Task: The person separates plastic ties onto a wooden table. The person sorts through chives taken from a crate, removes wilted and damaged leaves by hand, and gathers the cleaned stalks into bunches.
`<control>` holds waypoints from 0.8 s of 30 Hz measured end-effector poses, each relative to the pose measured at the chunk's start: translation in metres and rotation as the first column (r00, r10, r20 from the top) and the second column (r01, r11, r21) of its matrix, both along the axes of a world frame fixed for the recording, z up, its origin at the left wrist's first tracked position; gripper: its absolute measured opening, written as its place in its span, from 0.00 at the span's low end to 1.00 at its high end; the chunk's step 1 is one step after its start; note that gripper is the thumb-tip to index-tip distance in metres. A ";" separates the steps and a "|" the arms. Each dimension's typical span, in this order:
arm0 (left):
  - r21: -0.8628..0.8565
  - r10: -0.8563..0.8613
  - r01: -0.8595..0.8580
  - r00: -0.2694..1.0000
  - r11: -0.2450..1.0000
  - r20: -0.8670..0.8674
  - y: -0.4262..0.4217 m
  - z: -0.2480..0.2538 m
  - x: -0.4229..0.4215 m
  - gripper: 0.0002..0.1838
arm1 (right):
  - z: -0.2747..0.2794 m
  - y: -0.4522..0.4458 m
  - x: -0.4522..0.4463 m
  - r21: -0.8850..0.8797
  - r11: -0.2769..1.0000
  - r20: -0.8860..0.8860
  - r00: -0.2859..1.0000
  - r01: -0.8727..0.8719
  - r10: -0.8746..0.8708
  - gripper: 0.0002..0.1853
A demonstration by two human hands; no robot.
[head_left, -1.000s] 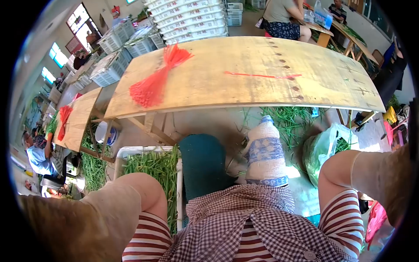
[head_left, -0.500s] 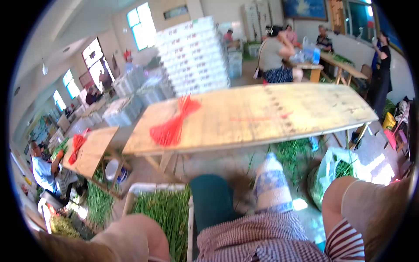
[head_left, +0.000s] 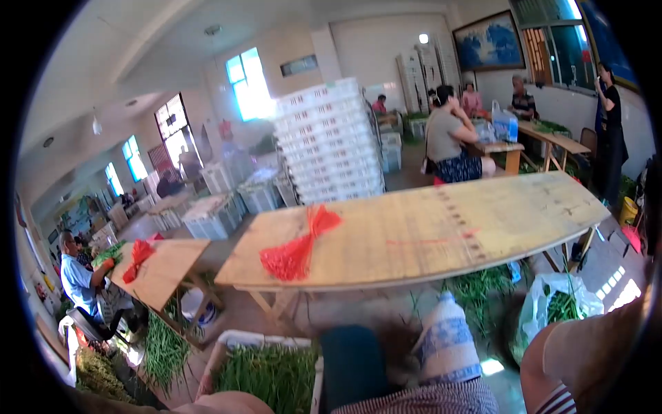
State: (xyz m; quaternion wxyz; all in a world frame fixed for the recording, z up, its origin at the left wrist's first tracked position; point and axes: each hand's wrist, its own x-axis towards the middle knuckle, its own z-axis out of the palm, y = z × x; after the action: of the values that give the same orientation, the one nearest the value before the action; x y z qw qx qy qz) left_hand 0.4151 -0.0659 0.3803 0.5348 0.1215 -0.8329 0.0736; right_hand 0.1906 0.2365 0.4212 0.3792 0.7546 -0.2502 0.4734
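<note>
Neither of my hands shows; they are outside the picture. Part of my left arm (head_left: 224,403) crosses the bottom edge, and my right arm (head_left: 579,352) shows at the lower right. Nearest the left arm is a white crate (head_left: 269,337) full of long green stalks (head_left: 265,376). Before me stands a long wooden table (head_left: 414,238) with a bundle of red ties (head_left: 296,248) on its left part. A checked cloth (head_left: 427,400) covers my lap, between a teal trouser leg (head_left: 355,366) and a blue-and-white patterned shape (head_left: 449,338).
A tall stack of white boxes (head_left: 327,141) rises behind the table. On the left, a person (head_left: 79,276) sits at a smaller table (head_left: 158,272). Several people are at the back right. A plastic bag (head_left: 538,303) with greens stands right; loose greens (head_left: 483,290) lie under the table.
The view has tilted up and turned slightly left, so the table and crate appear lower and further right. Less of both arms shows. The red ties lie in the same place on the table.
</note>
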 end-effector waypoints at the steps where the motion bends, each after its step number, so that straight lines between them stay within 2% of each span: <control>1: 0.000 0.000 0.000 1.000 1.000 0.012 0.001 0.000 0.002 0.16 | -0.001 0.002 -0.002 -0.002 1.000 0.017 1.000 0.006 -0.006 0.17; 24: 0.010 -0.027 0.025 0.974 1.000 0.223 -0.011 0.010 -0.041 0.16 | -0.016 0.040 -0.014 -0.006 0.987 0.085 0.983 0.162 -0.160 0.19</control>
State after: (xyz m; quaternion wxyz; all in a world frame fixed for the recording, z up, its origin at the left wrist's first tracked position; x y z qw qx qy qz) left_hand 0.3737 -0.0773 0.3899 0.4383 0.1034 -0.8895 0.0770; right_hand 0.1765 0.2769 0.4052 0.4102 0.7088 -0.3232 0.4743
